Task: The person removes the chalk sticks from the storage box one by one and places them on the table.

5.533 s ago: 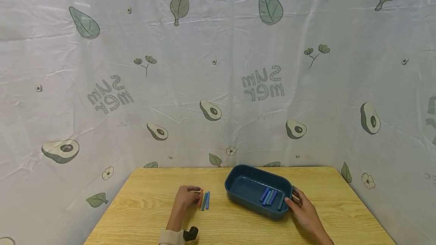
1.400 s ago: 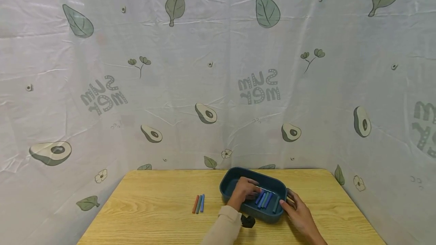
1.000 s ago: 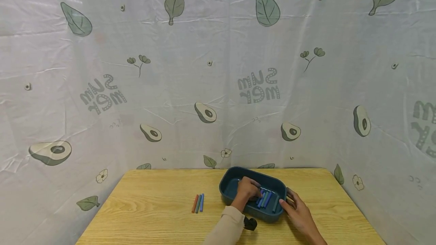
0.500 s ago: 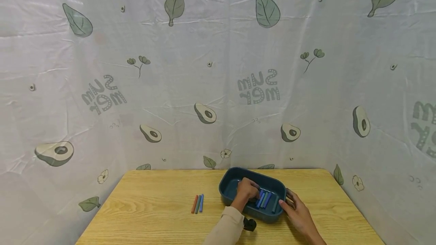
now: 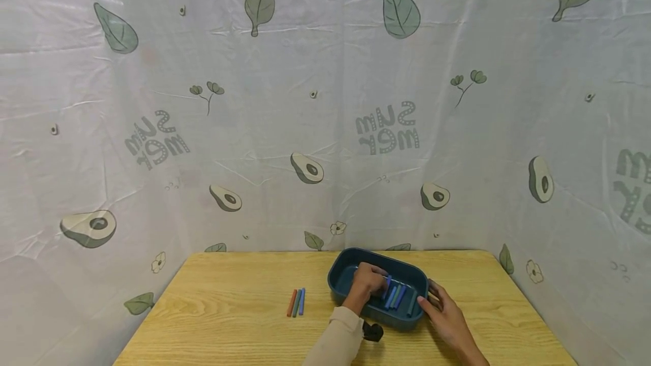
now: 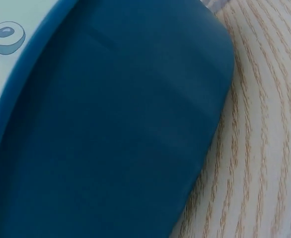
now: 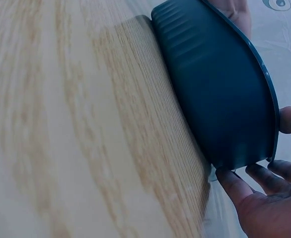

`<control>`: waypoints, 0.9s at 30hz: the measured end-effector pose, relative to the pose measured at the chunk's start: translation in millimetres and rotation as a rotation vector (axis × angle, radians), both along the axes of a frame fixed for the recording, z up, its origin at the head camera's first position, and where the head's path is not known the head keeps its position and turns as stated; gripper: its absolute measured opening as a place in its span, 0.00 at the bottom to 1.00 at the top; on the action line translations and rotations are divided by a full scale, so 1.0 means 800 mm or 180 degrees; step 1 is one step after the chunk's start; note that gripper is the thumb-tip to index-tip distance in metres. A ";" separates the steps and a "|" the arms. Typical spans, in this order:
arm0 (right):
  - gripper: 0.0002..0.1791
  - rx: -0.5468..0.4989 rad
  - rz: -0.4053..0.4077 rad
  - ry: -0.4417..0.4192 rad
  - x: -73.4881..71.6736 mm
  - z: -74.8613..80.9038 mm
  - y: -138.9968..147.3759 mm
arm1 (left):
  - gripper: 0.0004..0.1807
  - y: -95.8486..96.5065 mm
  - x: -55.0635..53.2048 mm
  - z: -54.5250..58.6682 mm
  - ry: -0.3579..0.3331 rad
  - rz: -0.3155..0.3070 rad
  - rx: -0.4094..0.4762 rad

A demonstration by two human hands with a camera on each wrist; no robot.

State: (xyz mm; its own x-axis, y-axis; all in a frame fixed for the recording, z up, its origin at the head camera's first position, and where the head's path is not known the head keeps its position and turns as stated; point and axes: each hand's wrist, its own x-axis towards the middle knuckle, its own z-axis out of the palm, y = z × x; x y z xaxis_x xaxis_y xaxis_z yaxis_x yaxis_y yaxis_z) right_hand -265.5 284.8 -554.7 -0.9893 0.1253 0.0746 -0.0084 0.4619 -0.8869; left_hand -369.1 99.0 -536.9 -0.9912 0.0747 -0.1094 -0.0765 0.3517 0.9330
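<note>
A dark blue plastic container (image 5: 346, 282) stands on the table, slightly turned. My left hand (image 5: 368, 281) reaches inside it with curled fingers, pinching a blue chalk stick (image 5: 389, 283); the fingertips are partly hidden. Several blue and green chalk sticks (image 5: 395, 297) lie beside that hand on the container floor, and one dark green stick (image 5: 411, 306) lies apart near the right end. My right hand (image 5: 448, 316) grips the container's right end, thumb at the rim. In the right wrist view, its fingertips (image 7: 230, 181) touch the outer wall. The left wrist view shows mostly the container's outside (image 6: 125, 119).
Left of the container, a red chalk stick (image 5: 292, 303), a green one (image 5: 297, 304) and a blue one (image 5: 302, 301) lie side by side on the wooden table (image 5: 229, 309). A printed curtain (image 5: 264, 100) rises behind the table.
My left hand has gone from beside the red, green and blue sticks into the container. Lately the blue stick at its fingers has shifted away from the group. My right hand keeps its grip.
</note>
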 end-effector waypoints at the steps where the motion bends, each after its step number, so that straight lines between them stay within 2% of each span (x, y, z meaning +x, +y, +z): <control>1: 0.41 0.0011 0.0003 -0.0003 0.000 0.000 0.000 | 0.16 0.000 0.000 0.001 -0.0018 -0.0001 0.0044; 9: 0.40 0.0016 0.0006 0.0016 0.001 0.003 -0.001 | 0.17 -0.001 0.001 0.006 -0.0222 -0.0094 0.0420; 16: 0.39 0.0065 -0.0037 0.0071 0.001 0.003 -0.004 | 0.17 -0.009 0.001 0.014 -0.0181 -0.0197 0.0599; 22: 0.40 0.0090 -0.0067 -0.0019 0.001 0.001 -0.005 | 0.16 -0.023 -0.002 0.033 -0.0069 -0.0273 0.0787; 27: 0.41 0.0092 -0.0055 -0.0040 0.000 0.001 -0.004 | 0.18 -0.046 -0.004 0.054 -0.0077 -0.0389 0.0892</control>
State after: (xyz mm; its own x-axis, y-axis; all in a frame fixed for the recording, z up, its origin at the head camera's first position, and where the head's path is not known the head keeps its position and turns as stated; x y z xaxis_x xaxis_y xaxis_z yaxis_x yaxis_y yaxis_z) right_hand -265.9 282.0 -554.0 -0.9879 0.1404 0.0661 0.0109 0.4874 -0.8731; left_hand -372.5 62.1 -493.4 -0.9703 0.2240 -0.0913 -0.0729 0.0890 0.9934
